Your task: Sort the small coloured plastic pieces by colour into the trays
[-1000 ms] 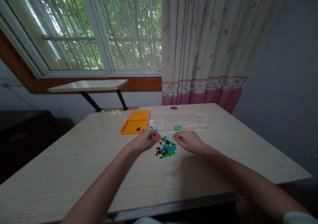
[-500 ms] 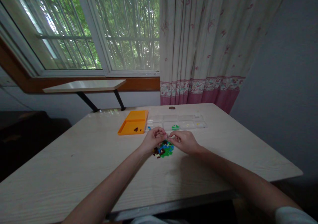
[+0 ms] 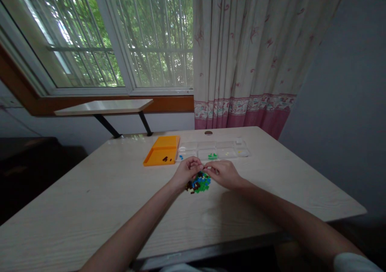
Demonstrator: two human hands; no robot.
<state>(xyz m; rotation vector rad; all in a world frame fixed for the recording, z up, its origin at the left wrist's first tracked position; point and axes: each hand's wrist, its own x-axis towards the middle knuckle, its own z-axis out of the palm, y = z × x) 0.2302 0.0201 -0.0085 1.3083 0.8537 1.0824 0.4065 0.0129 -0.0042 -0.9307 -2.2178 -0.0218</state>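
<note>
My left hand [image 3: 189, 170] and my right hand [image 3: 222, 173] meet fingertip to fingertip over the table. Both are closed in a pinch, and whatever lies between the fingertips is too small to make out. Right below them is a pile of small plastic pieces [image 3: 201, 184] in green, blue, dark brown and pale yellow, partly covered by my left hand. Just beyond the hands lies a clear compartment tray [image 3: 207, 145]. Its sections hold a few green pieces [image 3: 212, 156], blue pieces [image 3: 181, 157] and yellow pieces [image 3: 239, 152].
Left of the clear tray an orange open case [image 3: 155, 157] holds several dark brown pieces [image 3: 165, 159]. A dark oval object [image 3: 208, 133] lies by the table's far edge. At the back left, a raised shelf [image 3: 104, 106] stands on black legs. Behind hangs a patterned curtain [image 3: 241, 62].
The fingertips of both hands have drawn slightly closer together above the pile. The whole view has shifted a little; the pile and the trays look the same.
</note>
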